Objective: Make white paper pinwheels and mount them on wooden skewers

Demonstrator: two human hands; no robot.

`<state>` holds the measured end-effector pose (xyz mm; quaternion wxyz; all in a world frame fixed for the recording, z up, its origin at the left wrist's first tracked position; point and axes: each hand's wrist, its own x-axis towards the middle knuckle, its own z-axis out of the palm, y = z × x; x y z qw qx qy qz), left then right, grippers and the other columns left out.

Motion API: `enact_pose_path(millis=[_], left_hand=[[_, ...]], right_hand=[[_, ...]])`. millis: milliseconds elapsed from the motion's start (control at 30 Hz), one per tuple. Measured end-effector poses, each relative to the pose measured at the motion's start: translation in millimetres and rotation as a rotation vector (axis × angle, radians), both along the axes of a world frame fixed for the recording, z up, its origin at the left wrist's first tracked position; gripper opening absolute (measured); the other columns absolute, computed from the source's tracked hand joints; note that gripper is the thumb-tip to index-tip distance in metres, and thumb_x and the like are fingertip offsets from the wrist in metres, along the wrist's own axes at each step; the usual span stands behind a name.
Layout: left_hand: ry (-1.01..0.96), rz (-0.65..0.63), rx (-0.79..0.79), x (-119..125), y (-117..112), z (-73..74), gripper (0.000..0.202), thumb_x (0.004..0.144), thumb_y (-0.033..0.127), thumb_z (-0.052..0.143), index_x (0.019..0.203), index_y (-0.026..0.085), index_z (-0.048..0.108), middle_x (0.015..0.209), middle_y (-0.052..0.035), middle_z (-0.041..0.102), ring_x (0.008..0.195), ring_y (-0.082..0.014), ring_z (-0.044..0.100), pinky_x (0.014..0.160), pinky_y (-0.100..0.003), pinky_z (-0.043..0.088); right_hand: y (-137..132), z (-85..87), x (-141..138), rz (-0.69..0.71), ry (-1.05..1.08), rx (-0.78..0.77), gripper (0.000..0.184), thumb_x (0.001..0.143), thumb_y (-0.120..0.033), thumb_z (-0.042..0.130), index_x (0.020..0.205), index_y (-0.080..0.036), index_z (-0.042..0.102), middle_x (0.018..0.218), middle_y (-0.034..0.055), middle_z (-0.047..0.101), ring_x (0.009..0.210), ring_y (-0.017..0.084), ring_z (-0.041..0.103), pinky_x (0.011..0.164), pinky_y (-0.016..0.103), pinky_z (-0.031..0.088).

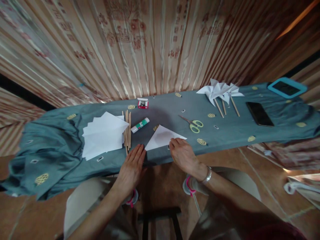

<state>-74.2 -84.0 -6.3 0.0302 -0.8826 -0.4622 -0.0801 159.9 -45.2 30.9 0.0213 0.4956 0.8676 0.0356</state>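
Observation:
A white sheet of paper folded into a triangle (160, 138) lies at the table's near edge, its peak pointing away from me. My left hand (132, 163) rests flat beside its left corner, fingers stretched out. On its right side, my right hand (183, 151) is closed, with curled fingertips pressed on the lower edge of the folded paper; the thumb is partly hidden. Beyond the paper are a green and white glue stick (140, 125) and scissors (192, 124) with light green handles, blades partly apart.
Left lie a stack of white paper (105, 136) and several wooden sticks (127, 130). Behind stands a small red box (143, 103) of metal pins. Right are several paper pinwheels (220, 91) on sticks, a black phone (260, 114) and a blue-framed device (287, 87). A curtain (155, 50) hangs behind.

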Motion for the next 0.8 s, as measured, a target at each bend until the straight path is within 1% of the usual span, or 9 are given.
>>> enact_pose_path(millis=[67,133,200,267,333,433,533,700,800], left_hand=[[-0.013,0.018,0.025,9,3,3.3,0.045,0.082,0.016,0.055,0.125,0.003,0.052,0.143,-0.0249,0.046,0.137,-0.0360,0.038,0.106,-0.052,0.041],[-0.022,0.008,0.037,20,7,3.6,0.050,0.083,0.017,0.055,0.129,0.001,0.048,0.145,-0.0250,0.042,0.138,-0.0355,0.037,0.108,-0.051,0.038],[-0.015,-0.046,0.007,33,11,0.5,0.060,0.083,0.017,0.053,0.140,0.004,0.038,0.149,-0.0210,0.039,0.139,-0.0326,0.035,0.111,-0.050,0.036],[-0.017,-0.099,-0.034,43,14,-5.0,0.061,0.082,0.015,0.052,0.140,0.002,0.038,0.148,-0.0215,0.041,0.139,-0.0312,0.036,0.111,-0.047,0.036],[-0.024,-0.097,-0.075,49,16,-10.6,0.061,0.082,0.015,0.051,0.139,0.000,0.038,0.147,-0.0228,0.041,0.139,-0.0314,0.036,0.110,-0.047,0.037],[-0.043,-0.082,-0.094,51,16,-16.1,0.058,0.083,0.013,0.048,0.139,0.000,0.039,0.147,-0.0231,0.040,0.139,-0.0311,0.036,0.110,-0.048,0.036],[-0.051,-0.082,-0.081,49,16,-17.6,0.055,0.084,0.013,0.047,0.137,0.000,0.041,0.147,-0.0234,0.041,0.139,-0.0319,0.036,0.110,-0.048,0.035],[-0.053,-0.079,-0.082,49,16,-17.0,0.055,0.085,0.015,0.049,0.137,0.000,0.042,0.146,-0.0236,0.042,0.137,-0.0328,0.037,0.110,-0.048,0.035],[-0.076,-0.071,-0.084,50,15,-17.7,0.056,0.085,0.017,0.049,0.138,0.001,0.040,0.146,-0.0234,0.042,0.138,-0.0323,0.036,0.110,-0.048,0.034]], right_hand=[[0,0.5,-5,0.018,0.010,0.005,0.018,0.082,-0.003,0.053,0.095,-0.004,0.066,0.100,0.0189,0.065,0.090,0.027,0.057,0.079,0.039,0.049],[-1,-0.5,-9,0.045,0.026,0.009,0.020,0.083,-0.004,0.053,0.097,-0.004,0.066,0.102,0.0192,0.065,0.092,0.027,0.058,0.080,0.038,0.050],[-2,-3.2,-14,0.068,0.044,0.018,0.024,0.084,-0.004,0.051,0.104,-0.004,0.064,0.106,0.0191,0.065,0.094,0.027,0.058,0.082,0.038,0.051],[-2,-7.6,-16,0.085,0.069,0.031,0.030,0.085,-0.004,0.050,0.112,-0.003,0.061,0.114,0.0193,0.064,0.100,0.027,0.058,0.086,0.037,0.051],[0,-13.5,-16,0.099,0.095,0.045,0.037,0.086,-0.004,0.047,0.121,-0.002,0.057,0.124,0.0191,0.061,0.108,0.027,0.057,0.092,0.037,0.049],[11,-22.8,-13,0.108,0.143,0.039,0.043,0.087,-0.003,0.044,0.129,-0.002,0.052,0.133,0.0177,0.057,0.118,0.026,0.053,0.100,0.037,0.046],[31,-28.4,-11,0.085,0.206,0.015,0.045,0.087,-0.003,0.044,0.131,-0.001,0.050,0.134,0.0188,0.056,0.123,0.026,0.050,0.102,0.037,0.044],[62,-26.4,-21,0.055,0.215,0.003,0.043,0.086,-0.001,0.044,0.128,0.000,0.052,0.130,0.0216,0.057,0.119,0.026,0.052,0.098,0.036,0.046],[61,-25.8,-28,0.020,0.179,0.039,0.042,0.087,-0.002,0.042,0.128,0.000,0.053,0.130,0.0225,0.057,0.118,0.027,0.053,0.098,0.038,0.046]])
